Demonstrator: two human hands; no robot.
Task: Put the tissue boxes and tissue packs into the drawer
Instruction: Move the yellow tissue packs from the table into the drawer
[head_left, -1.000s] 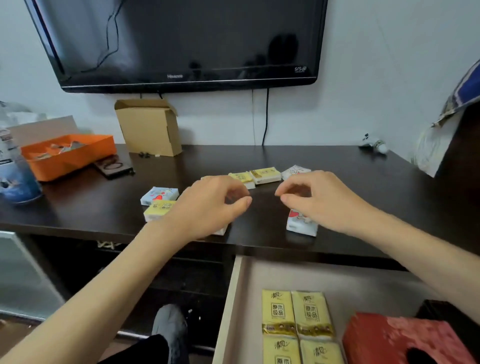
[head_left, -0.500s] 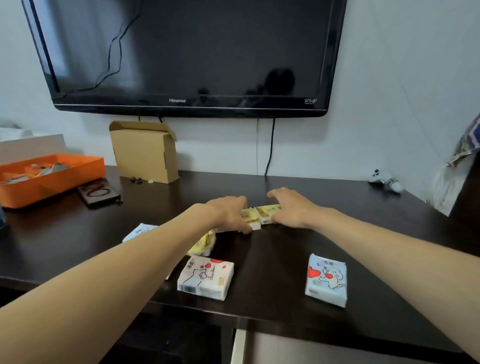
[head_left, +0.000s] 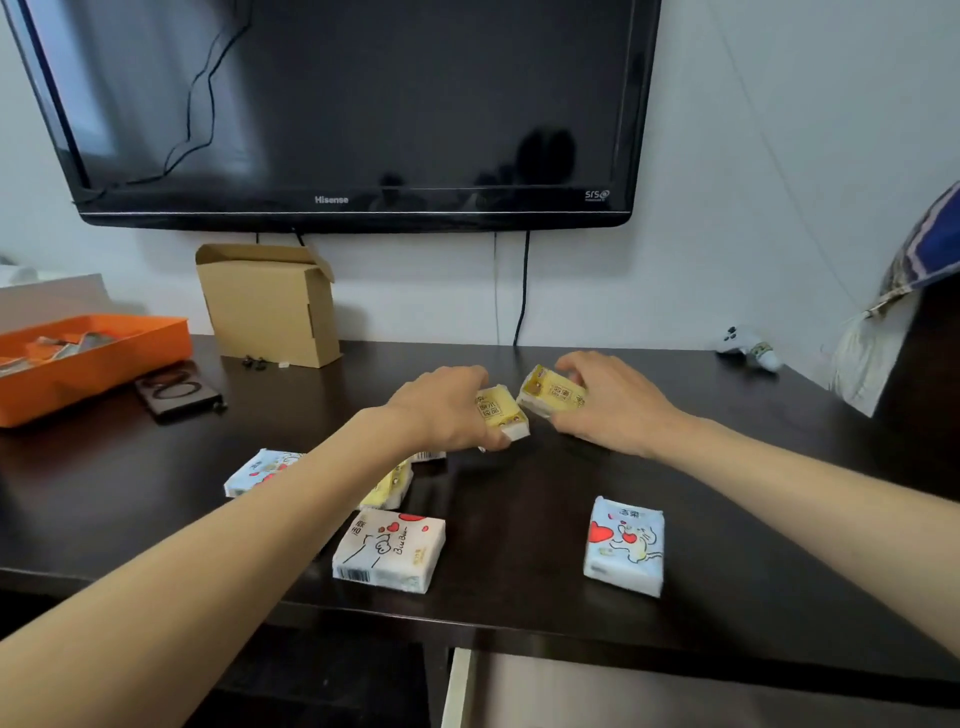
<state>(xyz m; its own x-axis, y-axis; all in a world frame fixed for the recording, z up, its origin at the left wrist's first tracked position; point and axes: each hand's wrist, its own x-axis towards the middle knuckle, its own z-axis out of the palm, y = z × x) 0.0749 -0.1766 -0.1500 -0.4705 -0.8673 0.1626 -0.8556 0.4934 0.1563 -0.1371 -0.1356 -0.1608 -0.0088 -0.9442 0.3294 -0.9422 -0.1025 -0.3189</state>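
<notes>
My left hand (head_left: 447, 408) grips a small yellow tissue pack (head_left: 500, 411) at the middle of the dark table (head_left: 519, 597). Beside it, my right hand (head_left: 610, 402) grips a second yellow tissue pack (head_left: 553, 395), lifted and tilted. A white pack with red hearts (head_left: 389, 551) and a pale blue pack with a heart (head_left: 625, 545) lie near the front edge. Another blue pack (head_left: 260, 470) and a yellow pack (head_left: 387, 488) lie partly under my left forearm. The open drawer (head_left: 460, 686) shows only its edge at the bottom.
A black television (head_left: 353, 104) hangs on the wall above. An open cardboard box (head_left: 267, 306) stands at the back, an orange tray (head_left: 98, 358) and a dark flat case (head_left: 176, 389) at the left. A white game controller (head_left: 748, 345) lies at the back right.
Both hands reached forward from the front of the table to the two yellow packs and closed on them; now the packs are lifted off the table. The view tilted up, hiding the drawer's contents.
</notes>
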